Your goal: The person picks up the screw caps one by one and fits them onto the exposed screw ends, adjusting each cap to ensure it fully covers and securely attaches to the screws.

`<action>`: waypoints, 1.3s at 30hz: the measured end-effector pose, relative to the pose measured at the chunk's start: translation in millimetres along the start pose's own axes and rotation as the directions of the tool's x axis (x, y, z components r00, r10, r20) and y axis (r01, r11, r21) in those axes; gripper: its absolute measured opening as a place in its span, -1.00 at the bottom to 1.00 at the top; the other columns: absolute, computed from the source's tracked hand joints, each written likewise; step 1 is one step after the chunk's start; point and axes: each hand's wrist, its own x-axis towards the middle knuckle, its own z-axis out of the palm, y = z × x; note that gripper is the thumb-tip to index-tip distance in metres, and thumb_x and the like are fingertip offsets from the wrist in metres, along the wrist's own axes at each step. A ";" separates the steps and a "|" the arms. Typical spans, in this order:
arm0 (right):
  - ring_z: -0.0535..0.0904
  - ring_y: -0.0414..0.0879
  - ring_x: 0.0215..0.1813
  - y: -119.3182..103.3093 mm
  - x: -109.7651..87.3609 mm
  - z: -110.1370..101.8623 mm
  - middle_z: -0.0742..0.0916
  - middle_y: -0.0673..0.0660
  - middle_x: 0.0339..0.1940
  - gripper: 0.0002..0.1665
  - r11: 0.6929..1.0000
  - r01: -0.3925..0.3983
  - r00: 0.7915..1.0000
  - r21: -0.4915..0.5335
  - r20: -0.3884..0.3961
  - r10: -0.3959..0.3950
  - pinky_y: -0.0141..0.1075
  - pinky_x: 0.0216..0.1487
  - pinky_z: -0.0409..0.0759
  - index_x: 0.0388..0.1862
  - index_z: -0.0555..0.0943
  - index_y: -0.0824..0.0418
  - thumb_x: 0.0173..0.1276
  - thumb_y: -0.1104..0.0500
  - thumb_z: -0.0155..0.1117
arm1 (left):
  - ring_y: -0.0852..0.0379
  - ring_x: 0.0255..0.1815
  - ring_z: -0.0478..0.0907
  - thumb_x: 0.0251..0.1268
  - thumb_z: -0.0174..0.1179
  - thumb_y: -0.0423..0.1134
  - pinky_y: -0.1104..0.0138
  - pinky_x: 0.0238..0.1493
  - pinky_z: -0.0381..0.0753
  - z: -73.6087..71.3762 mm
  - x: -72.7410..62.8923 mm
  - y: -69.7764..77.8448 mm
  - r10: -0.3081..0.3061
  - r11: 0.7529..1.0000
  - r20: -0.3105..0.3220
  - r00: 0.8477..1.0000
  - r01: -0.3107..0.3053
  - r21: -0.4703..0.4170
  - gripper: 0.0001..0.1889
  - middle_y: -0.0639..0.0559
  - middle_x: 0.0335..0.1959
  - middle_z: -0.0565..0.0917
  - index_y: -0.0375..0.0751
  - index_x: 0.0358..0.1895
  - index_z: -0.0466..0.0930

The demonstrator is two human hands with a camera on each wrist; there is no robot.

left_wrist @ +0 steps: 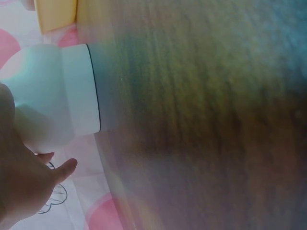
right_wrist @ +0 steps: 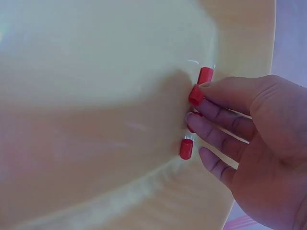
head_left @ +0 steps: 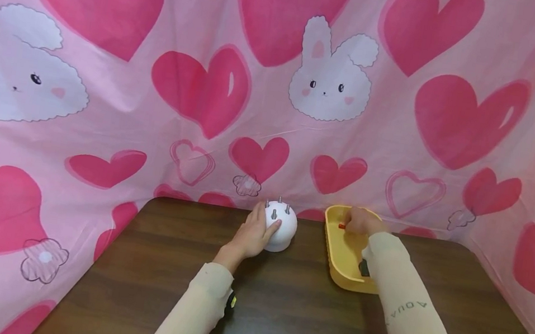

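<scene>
A white dome-shaped object (head_left: 282,237) stands on the table, with several metal pegs pointing up from its top. My left hand (head_left: 252,234) holds it from the left side, thumb across its front. In the left wrist view, the dome (left_wrist: 48,96) shows a flat-bottomed base, and part of my hand (left_wrist: 26,179) is cut off by the frame. My right hand (right_wrist: 268,129) is inside the yellow tray (head_left: 336,261), pinching a small red cylinder (right_wrist: 196,95) between thumb and index finger. Other red cylinders (right_wrist: 186,149) lie by the tray wall, one partly behind a finger.
The brown wooden table (head_left: 258,312) runs back to a pink cloth (head_left: 199,28) printed with hearts and rabbits, which also hangs at both sides. The tray stands right of the dome, near the table's back edge. A dark object (head_left: 364,268) shows beside my right sleeve.
</scene>
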 end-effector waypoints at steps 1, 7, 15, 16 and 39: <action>0.51 0.01 -0.24 0.1 -0.3 -0.1 0.66 0.14 -0.32 -0.78 1.000 0.003 1.000 -0.008 -0.007 -0.003 -0.22 -0.21 0.53 -0.11 0.70 0.35 0.31 0.26 0.31 | -0.27 0.59 0.08 0.56 -0.05 0.21 -0.20 0.49 0.19 0.1 -0.3 0.2 0.000 1.000 -0.001 1.000 0.000 -0.003 -0.09 -0.31 0.62 0.01 -0.38 0.62 -0.18; 0.52 -0.01 -0.28 2.0 -1.7 0.2 0.67 0.11 -0.38 -0.88 1.000 0.019 1.000 -0.019 -0.025 -0.019 -0.27 -0.24 0.53 -0.30 0.70 0.29 0.21 0.25 0.40 | -0.25 0.59 0.06 0.56 -0.07 0.23 -0.18 0.51 0.18 0.2 -1.2 0.6 -0.005 1.000 0.003 1.000 0.005 0.003 -0.08 -0.28 0.63 -0.01 -0.35 0.63 -0.20; 0.51 -0.06 -0.36 4.4 -2.9 3.9 0.64 0.06 -0.48 -0.93 0.999 0.039 0.999 -0.014 -0.036 -0.040 -0.31 -0.34 0.48 -0.40 0.69 0.26 0.13 0.29 0.43 | -0.25 0.58 0.08 0.56 -0.07 0.22 -0.19 0.49 0.21 1.4 -3.9 0.1 0.006 1.000 0.004 1.000 -0.006 -0.001 -0.09 -0.30 0.62 0.01 -0.36 0.63 -0.19; 0.50 -0.07 -0.37 4.1 -3.4 4.1 0.64 0.05 -0.50 -0.92 0.999 0.041 0.998 -0.015 -0.038 -0.041 -0.32 -0.36 0.48 -0.41 0.69 0.27 0.12 0.29 0.44 | -0.24 0.59 0.07 0.56 -0.07 0.23 -0.18 0.50 0.20 1.6 -4.0 0.3 0.003 1.000 0.007 1.000 -0.003 0.001 -0.09 -0.29 0.63 0.00 -0.35 0.63 -0.20; 0.72 0.03 -0.08 -5.7 -9.0 -1.0 0.82 0.23 -0.18 -0.73 0.917 0.015 0.979 0.399 0.181 -0.094 -0.08 -0.06 0.57 -0.06 0.67 0.44 0.45 0.23 0.23 | -0.25 0.57 0.08 0.56 -0.05 0.21 -0.19 0.50 0.20 -0.8 -4.9 0.7 -0.005 1.000 0.006 1.000 0.005 -0.013 -0.10 -0.27 0.62 -0.01 -0.34 0.62 -0.20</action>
